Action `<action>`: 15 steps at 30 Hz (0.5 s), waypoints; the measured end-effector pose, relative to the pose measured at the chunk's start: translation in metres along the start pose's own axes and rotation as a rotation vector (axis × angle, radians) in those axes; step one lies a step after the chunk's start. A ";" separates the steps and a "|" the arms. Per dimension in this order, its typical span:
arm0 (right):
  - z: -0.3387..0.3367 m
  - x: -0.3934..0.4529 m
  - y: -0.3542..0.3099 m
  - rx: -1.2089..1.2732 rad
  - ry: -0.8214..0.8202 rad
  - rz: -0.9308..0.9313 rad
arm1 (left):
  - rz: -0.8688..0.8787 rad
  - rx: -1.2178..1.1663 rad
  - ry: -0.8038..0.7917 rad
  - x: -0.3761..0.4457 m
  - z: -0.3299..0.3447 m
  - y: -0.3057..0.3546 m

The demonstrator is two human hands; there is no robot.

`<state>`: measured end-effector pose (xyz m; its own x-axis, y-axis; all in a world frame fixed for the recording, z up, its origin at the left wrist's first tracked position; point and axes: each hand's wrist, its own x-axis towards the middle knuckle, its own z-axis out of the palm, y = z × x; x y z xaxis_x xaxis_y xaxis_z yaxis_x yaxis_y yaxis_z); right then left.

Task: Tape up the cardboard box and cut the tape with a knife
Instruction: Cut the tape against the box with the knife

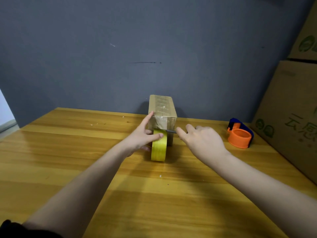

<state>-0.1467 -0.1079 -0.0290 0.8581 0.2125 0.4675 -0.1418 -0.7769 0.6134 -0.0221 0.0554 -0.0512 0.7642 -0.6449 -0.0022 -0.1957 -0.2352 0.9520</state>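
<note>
A small cardboard box (162,107) stands on the wooden table (68,152) near the wall, with clear tape along its top and down its near face. A yellow tape roll (158,150) stands on edge against the box's near face. My left hand (142,136) holds the roll, thumb across its top and forefinger stretched up along the box's left edge. My right hand (202,140) grips a knife (170,131); its dark blade points left and touches the tape just above the roll.
An orange and blue tape dispenser (240,134) sits at the right of the table. Large stacked cardboard boxes (291,109) with green print stand at the far right. A grey wall rises behind the table.
</note>
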 end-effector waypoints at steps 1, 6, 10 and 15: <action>0.000 -0.001 0.002 -0.002 -0.003 -0.005 | -0.001 0.000 -0.002 0.000 0.000 0.000; 0.001 -0.003 0.005 -0.034 0.005 -0.014 | -0.001 -0.012 -0.008 0.000 -0.001 0.000; 0.008 -0.002 0.006 -0.043 -0.011 -0.001 | -0.023 -0.006 0.001 0.000 -0.001 -0.002; 0.015 -0.016 0.014 -0.048 -0.044 0.048 | -0.033 0.000 -0.007 0.001 -0.003 0.000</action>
<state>-0.1550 -0.1306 -0.0373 0.8702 0.1487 0.4697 -0.2062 -0.7559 0.6213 -0.0198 0.0572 -0.0503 0.7662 -0.6416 -0.0356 -0.1706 -0.2564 0.9514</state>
